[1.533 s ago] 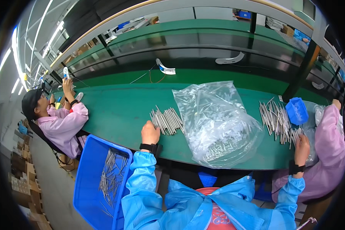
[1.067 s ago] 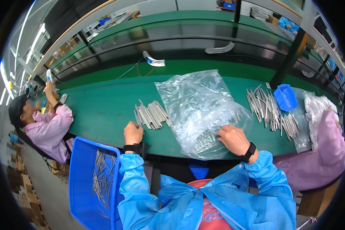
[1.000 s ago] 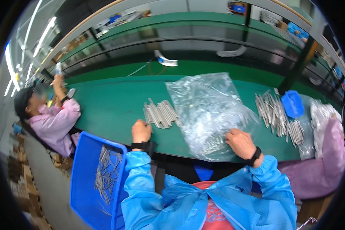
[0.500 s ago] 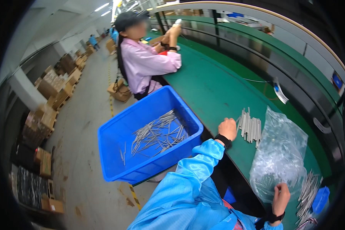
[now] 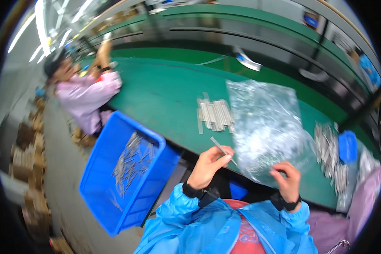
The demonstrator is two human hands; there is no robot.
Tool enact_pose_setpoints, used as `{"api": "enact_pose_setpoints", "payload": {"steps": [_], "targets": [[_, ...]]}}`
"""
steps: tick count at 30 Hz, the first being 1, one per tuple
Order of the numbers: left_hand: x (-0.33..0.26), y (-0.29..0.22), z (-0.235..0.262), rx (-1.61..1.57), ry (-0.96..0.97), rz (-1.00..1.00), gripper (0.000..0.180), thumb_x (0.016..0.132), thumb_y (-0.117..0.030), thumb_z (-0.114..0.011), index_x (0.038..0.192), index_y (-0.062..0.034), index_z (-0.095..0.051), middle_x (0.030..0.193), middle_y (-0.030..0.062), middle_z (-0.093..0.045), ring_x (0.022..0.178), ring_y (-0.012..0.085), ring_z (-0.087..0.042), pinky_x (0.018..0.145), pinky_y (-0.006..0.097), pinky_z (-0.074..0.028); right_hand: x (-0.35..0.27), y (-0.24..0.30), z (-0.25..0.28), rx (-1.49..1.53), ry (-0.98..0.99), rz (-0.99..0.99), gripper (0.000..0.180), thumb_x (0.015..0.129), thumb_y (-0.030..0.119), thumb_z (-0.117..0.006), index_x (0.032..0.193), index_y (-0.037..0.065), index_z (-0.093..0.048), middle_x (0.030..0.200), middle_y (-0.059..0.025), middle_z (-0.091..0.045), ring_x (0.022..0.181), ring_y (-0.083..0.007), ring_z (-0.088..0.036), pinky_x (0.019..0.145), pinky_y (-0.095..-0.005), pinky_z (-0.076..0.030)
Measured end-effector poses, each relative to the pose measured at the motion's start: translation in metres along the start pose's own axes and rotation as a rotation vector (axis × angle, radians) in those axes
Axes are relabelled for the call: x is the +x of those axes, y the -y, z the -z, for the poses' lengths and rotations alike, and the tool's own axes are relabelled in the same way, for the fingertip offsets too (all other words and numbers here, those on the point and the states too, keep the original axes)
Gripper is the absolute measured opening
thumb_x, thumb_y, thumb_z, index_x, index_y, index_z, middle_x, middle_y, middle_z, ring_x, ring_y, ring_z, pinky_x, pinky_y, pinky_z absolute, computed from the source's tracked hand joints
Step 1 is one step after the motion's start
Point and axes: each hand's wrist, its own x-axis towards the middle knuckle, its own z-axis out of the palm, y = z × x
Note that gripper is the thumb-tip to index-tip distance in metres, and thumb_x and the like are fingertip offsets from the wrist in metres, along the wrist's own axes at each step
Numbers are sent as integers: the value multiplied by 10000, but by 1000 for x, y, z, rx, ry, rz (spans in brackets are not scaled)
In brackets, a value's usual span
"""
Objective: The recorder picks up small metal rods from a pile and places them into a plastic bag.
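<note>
Left hand (image 5: 208, 165): fingers pinched on one thin metal strip (image 5: 222, 150).
Right hand (image 5: 287, 180): fingers pinching the clear plastic bag (image 5: 264, 127) edge.
Done: some strips seemingly bagged.
Left: strip pile (image 5: 215, 114) on the green surface (image 5: 165, 93); more in the blue crate (image 5: 127, 169).

A blue crate (image 5: 127, 178) holding loose metal rods (image 5: 131, 163) stands left of the green table (image 5: 165, 97). Behind the crate, 1 person in a pink coat (image 5: 86, 97) sits at the table.
</note>
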Motion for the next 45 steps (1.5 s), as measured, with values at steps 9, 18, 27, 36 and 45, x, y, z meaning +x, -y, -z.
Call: {"api": "enact_pose_setpoints", "payload": {"steps": [9, 18, 27, 36, 45], "targets": [[-6, 27, -75, -186, 98, 52, 90, 934, 46, -613, 1013, 12, -587, 1048, 206, -679, 893, 255, -708, 753, 329, -574, -19, 0, 8, 57, 21, 78, 120, 809, 4, -760, 919, -2, -712, 905, -129, -730, 808, -242, -710, 711, -324, -554], [-10, 29, -82, -130, 88, 17, 74, 921, 54, -631, 973, 16, -596, 1020, 199, -686, 853, 244, -709, 728, 323, -580, -22, 3, 8, 41, 18, 171, 153, 804, 20, -773, 945, 0, -717, 906, -139, -727, 802, -262, -711, 690, -335, -557], [-15, 30, -83, -51, 57, -35, 108, 909, 57, -658, 926, 3, -565, 977, 196, -691, 822, 233, -708, 711, 325, -588, -20, 8, 4, -86, 4, 326, 153, 789, 8, -764, 926, -8, -698, 876, -118, -713, 805, -290, -702, 688, -355, -559], [-16, 35, -82, -94, 58, -12, 102, 913, 63, -651, 920, 9, -565, 973, 194, -691, 835, 241, -711, 722, 331, -592, -20, 10, 3, -124, -8, 394, 189, 771, 1, -776, 943, -16, -700, 886, -126, -717, 785, -287, -703, 672, -359, -558], [-16, 40, -81, -147, 76, 20, 85, 918, 59, -648, 929, 15, -577, 990, 195, -689, 840, 240, -708, 738, 326, -589, -23, 0, -1, -120, 1, 459, 212, 785, 7, -766, 985, -11, -699, 878, -123, -718, 791, -279, -705, 672, -350, -564]]}}
